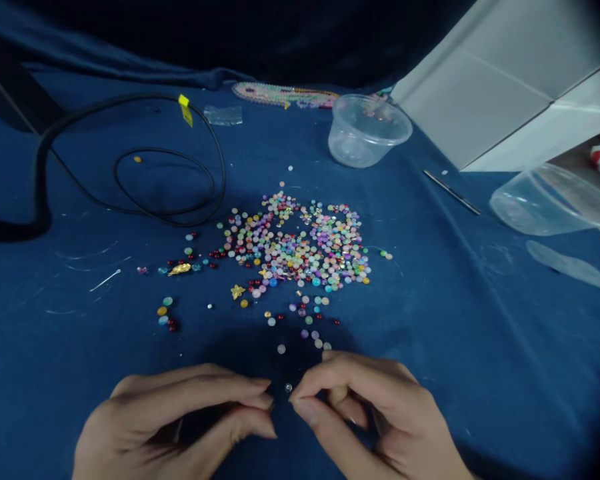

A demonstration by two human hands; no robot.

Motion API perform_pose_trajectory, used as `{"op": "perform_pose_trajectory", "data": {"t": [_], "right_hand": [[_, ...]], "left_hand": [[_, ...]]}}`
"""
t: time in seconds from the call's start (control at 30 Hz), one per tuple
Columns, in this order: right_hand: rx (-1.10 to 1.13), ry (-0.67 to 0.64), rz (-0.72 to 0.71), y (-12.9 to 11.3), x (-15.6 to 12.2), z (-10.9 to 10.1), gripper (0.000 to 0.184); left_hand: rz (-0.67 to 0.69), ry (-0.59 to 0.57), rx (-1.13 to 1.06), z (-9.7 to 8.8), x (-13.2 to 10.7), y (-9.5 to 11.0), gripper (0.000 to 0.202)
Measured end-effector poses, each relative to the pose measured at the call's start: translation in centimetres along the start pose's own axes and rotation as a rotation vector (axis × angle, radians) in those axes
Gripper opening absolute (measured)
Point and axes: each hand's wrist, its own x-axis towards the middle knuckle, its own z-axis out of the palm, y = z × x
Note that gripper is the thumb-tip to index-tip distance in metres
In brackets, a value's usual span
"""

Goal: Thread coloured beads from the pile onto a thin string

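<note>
My left hand (pixel 185 413) is at the lower left, with thumb and fingertips brought together in a pinch. What they hold, if anything, is too small to make out. My right hand (pixel 375 413) pinches thumb against forefinger, its other fingers curled beneath. A tiny silvery bead (pixel 289 387) shows beside the right fingertips, in the narrow gap between both hands; I cannot tell whether it is held or on a thread. Beyond the hands spreads a pile of colourful beads (pixel 300 252). A gold butterfly charm (pixel 237 291) and a gold leaf-like charm (pixel 181 269) lie left of it.
A clear plastic tub (pixel 353 143) stands behind the pile, near strung beads (pixel 280 93). A black cable (pixel 125 99) loops at left. A thin metal rod (pixel 451 192), another clear tub (pixel 535 200) and a white box (pixel 480 80) are to the right. Blue cloth covers the table.
</note>
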Motion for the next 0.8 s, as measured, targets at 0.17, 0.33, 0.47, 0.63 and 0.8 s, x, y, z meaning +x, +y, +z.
{"op": "perform_pose_trajectory", "data": {"t": [0.17, 0.33, 0.47, 0.63, 0.8], "right_hand": [[0.017, -0.036, -0.017, 0.2, 0.3, -0.1, 0.008], [0.004, -0.018, -0.050, 0.2, 0.1, -0.1, 0.009], [0.006, 0.045, -0.124, 0.1, -0.1, 0.1, 0.011], [-0.040, 0.095, -0.179, 0.1, 0.0, 0.5, 0.010], [-0.090, 0.155, -0.240, 0.3, -0.4, 0.9, 0.011]], "left_hand": [[-0.078, -0.004, -0.039, 0.0, -0.2, -0.1, 0.028], [-0.120, 0.002, -0.127, 0.2, 0.0, 0.1, 0.031], [-0.131, -0.005, -0.099, 0.3, -0.2, 0.0, 0.034], [-0.036, 0.026, -0.006, 0.0, -0.5, -0.1, 0.032], [0.087, -0.036, 0.084, -0.5, -0.1, -0.2, 0.028]]}}
